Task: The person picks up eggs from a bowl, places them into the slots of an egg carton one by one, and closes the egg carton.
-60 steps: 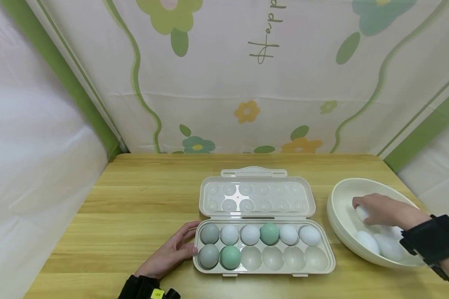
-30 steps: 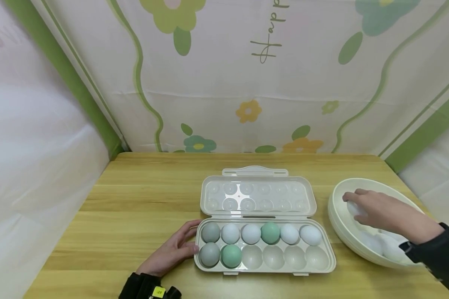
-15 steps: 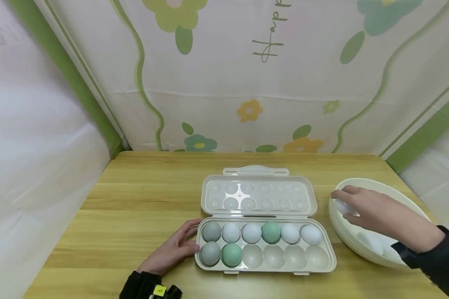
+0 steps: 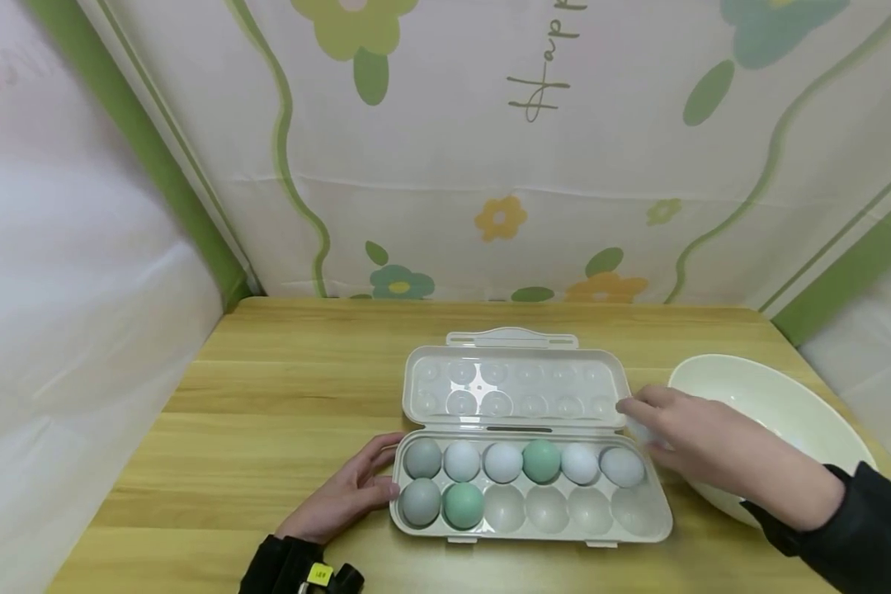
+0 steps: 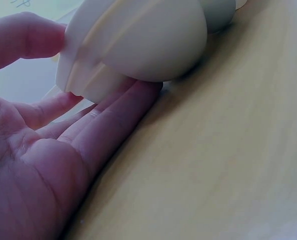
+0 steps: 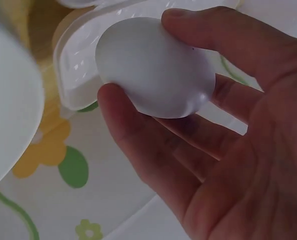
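White egg [image 6: 148, 67], in right grip [image 4: 705, 433], at the fingertips [image 6: 112, 100]; near carton [image 4: 590, 511]

The right hand [image 6: 243, 170] pinches a pale egg [image 6: 151, 65] in front of a rounded corner of the dimpled lid [image 6: 78, 67], near a white bowl [image 6: 11, 105] and flowered cloth [image 6: 123, 192].
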A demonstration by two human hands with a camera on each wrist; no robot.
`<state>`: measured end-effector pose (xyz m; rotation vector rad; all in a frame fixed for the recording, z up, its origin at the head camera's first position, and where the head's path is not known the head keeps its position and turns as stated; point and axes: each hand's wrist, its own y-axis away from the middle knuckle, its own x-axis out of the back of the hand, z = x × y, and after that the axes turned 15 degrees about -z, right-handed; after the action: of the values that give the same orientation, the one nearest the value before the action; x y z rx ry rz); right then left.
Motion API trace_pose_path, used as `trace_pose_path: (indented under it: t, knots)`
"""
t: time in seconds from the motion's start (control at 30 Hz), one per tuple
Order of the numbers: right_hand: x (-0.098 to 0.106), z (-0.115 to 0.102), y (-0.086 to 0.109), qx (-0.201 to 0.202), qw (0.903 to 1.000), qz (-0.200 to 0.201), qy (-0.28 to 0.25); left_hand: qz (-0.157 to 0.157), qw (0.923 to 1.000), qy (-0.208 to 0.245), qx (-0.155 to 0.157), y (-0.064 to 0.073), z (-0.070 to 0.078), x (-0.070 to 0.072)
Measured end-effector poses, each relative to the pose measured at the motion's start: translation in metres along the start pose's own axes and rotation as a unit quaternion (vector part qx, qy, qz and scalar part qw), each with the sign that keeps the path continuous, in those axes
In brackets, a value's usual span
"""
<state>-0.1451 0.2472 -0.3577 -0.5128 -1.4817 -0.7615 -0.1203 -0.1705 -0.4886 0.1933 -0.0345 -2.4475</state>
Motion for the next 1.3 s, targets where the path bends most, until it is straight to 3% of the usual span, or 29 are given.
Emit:
trace_pose_path:
  t: [0.33,0.57,0.8,1.3]
  knots:
    - [0.0,-0.024,-0.013,0.047,0.9981,-0.034,-0.022,0.004,0.9999,-0.01,-0.001,0.0,0.0,0.0]
    - [-0.004,-0.044,-0.026,0.089,0.9957,-0.002,-0.024,0.008,0.9999,-0.008,0.004,-0.001,0.0,0.0]
    - [-0.005,-0.061,-0.036,0.121,0.9923,0.003,-0.029,0.01,0.9999,0.001,0.008,-0.001,0.0,-0.001]
    - [-0.013,-0.087,-0.047,0.141,0.9891,0.029,-0.031,-0.002,0.9999,0.01,0.002,-0.001,0.0,0.0]
